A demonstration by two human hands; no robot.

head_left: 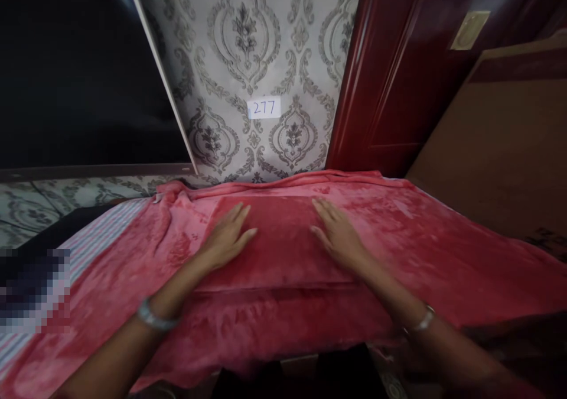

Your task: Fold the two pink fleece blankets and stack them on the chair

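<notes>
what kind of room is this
Most likely a bedroom or small living room in a home. Both hands, left hand and right hand, rest flat on a red plush blanket, before grey damask-patterned wallpaper, a dark red glossy wooden door and a large black screen.

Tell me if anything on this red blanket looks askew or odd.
Little stands out. Both hands, left hand and right hand, lie flat on a darker folded red piece atop the red blanket. The blanket's far edge is bunched and wrinkled against the wall.
</notes>
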